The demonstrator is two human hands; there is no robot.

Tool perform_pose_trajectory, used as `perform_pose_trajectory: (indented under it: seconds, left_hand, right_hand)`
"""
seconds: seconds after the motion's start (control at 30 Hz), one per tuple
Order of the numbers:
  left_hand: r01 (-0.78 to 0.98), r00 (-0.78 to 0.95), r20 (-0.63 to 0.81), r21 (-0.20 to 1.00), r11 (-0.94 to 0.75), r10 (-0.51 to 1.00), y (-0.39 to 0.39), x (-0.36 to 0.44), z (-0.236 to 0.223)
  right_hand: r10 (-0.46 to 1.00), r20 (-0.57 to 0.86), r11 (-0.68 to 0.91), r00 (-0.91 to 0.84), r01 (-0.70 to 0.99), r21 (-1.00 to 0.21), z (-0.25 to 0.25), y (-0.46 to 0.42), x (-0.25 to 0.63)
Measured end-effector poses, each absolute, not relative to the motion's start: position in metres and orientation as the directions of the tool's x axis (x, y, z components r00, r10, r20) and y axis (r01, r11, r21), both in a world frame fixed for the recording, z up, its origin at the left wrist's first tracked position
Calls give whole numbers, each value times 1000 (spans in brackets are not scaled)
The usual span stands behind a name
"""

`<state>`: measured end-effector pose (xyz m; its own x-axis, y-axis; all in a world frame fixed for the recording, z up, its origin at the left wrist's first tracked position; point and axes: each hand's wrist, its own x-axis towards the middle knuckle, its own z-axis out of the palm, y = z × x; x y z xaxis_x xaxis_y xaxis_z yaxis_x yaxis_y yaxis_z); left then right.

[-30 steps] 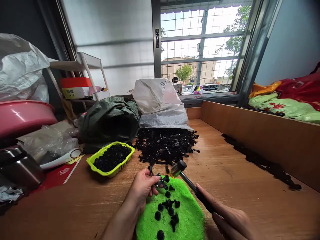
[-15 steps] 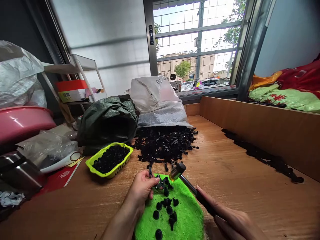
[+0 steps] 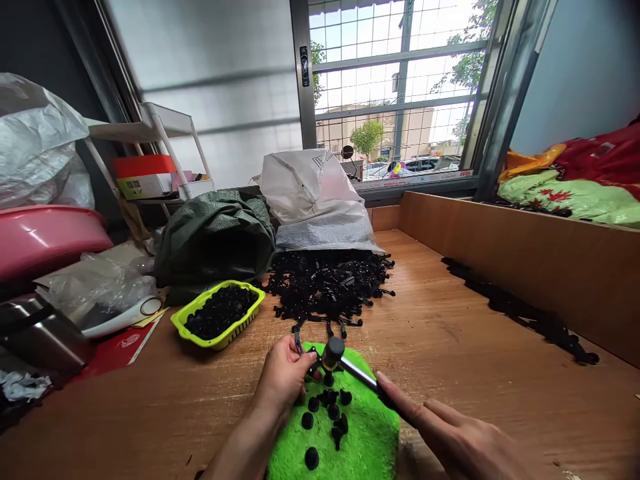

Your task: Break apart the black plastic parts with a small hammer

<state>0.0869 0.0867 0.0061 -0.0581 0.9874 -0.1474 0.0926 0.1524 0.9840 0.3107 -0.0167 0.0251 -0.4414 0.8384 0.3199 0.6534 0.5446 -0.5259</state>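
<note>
My left hand (image 3: 283, 377) pinches a small black plastic part (image 3: 309, 363) at the far edge of a fuzzy green pad (image 3: 365, 433). My right hand (image 3: 450, 440) grips the black handle of a small hammer; the hammer head (image 3: 333, 352) rests down on the held part. Several small black caps (image 3: 330, 407) lie loose on the pad. Behind the pad spreads a heap of black plastic parts (image 3: 327, 287).
A yellow-green tray (image 3: 217, 313) of black pieces sits left of the heap. A white woven sack (image 3: 320, 207) and a green sack (image 3: 215, 233) stand behind. A wooden side board (image 3: 525, 267) runs along the right, with black parts (image 3: 520, 310) at its foot. Clutter crowds the left.
The hammer head has come down and to the left, from above the pad's far edge onto the part in my left hand. The view shifted slightly.
</note>
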Motion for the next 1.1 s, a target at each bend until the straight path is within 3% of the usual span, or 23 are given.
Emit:
perform_pose_trajectory:
  seconds: [0.07, 0.23, 0.37, 0.53, 0.63, 0.87, 1.0, 1.1]
  left_hand:
    - [100, -69, -141, 984, 148, 988, 86, 87, 7]
    - [118, -87, -145, 981, 155, 986, 83, 87, 11]
    - [129, -72, -96, 986, 105, 993, 78, 87, 13]
    - [139, -83, -84, 986, 95, 993, 79, 85, 10]
    - [128, -78, -82, 988, 91, 994, 79, 84, 8]
    - [91, -77, -93, 991, 100, 993, 81, 82, 7]
    - [23, -70, -87, 996, 89, 994, 82, 78, 7]
    - [12, -63, -97, 995, 98, 993, 83, 76, 7]
  right_hand:
    - [826, 356, 563, -436, 650, -511, 28, -16, 309]
    - [841, 292, 540, -455, 737, -406, 32, -15, 305]
    - [805, 379, 588, -456, 692, -419, 34, -16, 304]
    - [822, 330, 564, -464, 745, -357, 31, -17, 305]
    - [806, 375, 586, -458, 708, -395, 29, -17, 305]
    - [878, 218, 479, -426, 772, -418, 15, -17, 304]
    - [856, 274, 515, -439, 676, -527, 17, -12, 314]
    - [845, 324, 535, -426, 647, -543, 27, -11, 314]
